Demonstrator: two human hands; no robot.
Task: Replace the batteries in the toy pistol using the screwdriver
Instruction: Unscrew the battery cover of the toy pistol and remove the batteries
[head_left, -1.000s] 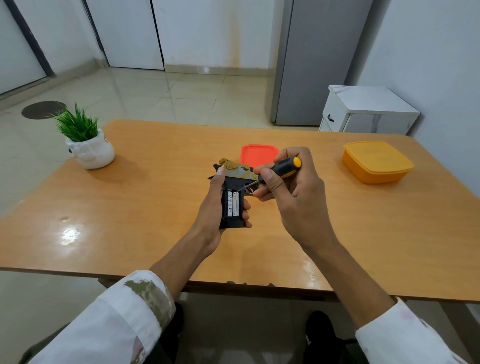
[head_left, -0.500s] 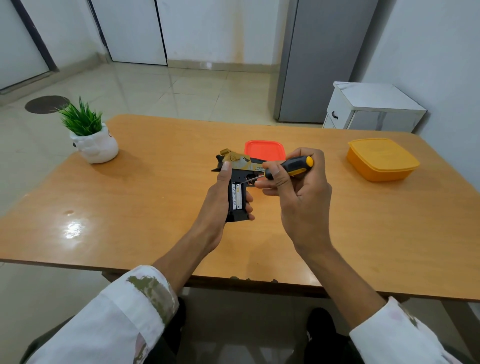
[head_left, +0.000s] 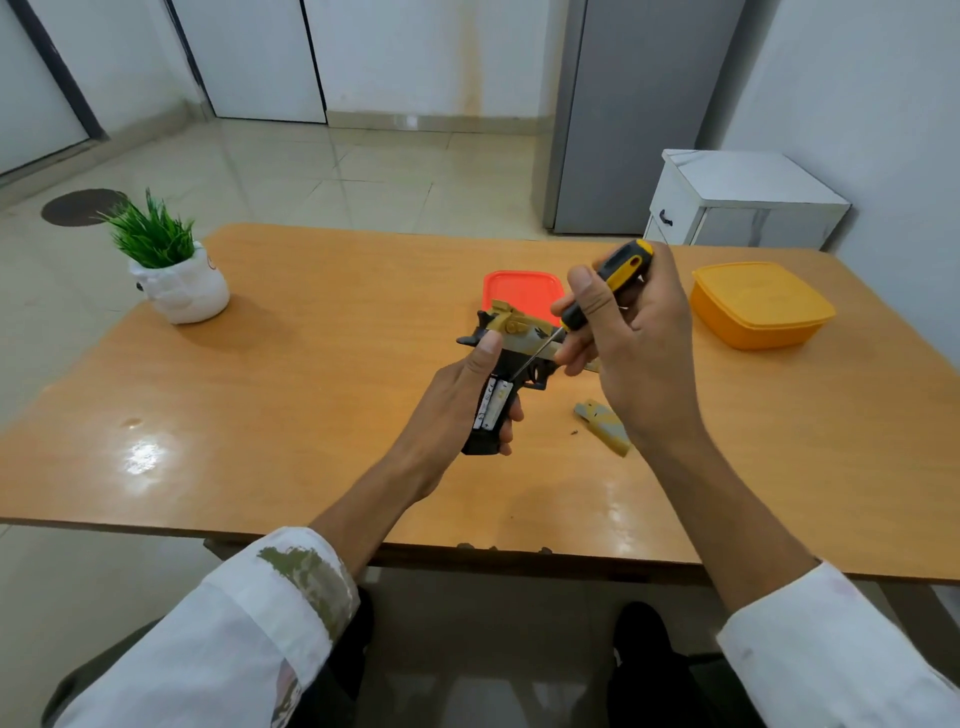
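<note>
Head camera, looking down over the wooden table (head_left: 311, 395). Left hand (head_left: 457, 400) wrapped around the grip of the toy pistol (head_left: 506, 364), thumb up along the side, holding it clear of the tabletop near the middle. Right hand (head_left: 628, 338) closed around the black-and-yellow handle of the screwdriver (head_left: 597, 296), shaft angled down and left, tip resting at the top end of the open battery bay. Two batteries (head_left: 491, 402) showing side by side in the grip, pale casings facing up. Cover plate (head_left: 602, 426) lying flat on the table just right of the pistol, partly hidden behind the right wrist, and beside it a tiny dark speck, probably the screw (head_left: 574, 432), too small to call for sure.

Progress check: unscrewing done, cover off, bay exposed. Looks very much like the prying stage, with the tip going in to lever the cells out, though cells just pushed home would look the same. No loose batteries anywhere on the table; possibly in the yellow box (head_left: 761, 306), closed, contents unseen. Red lid (head_left: 522, 293) lying flat behind the pistol.

Left to do, by that reading: pop both cells out, drop in fresh ones, set the cover back, drive the screw home. Roughly a third of the way. Worth watching: that speck of a screw, loose on a slick tabletop.
</note>
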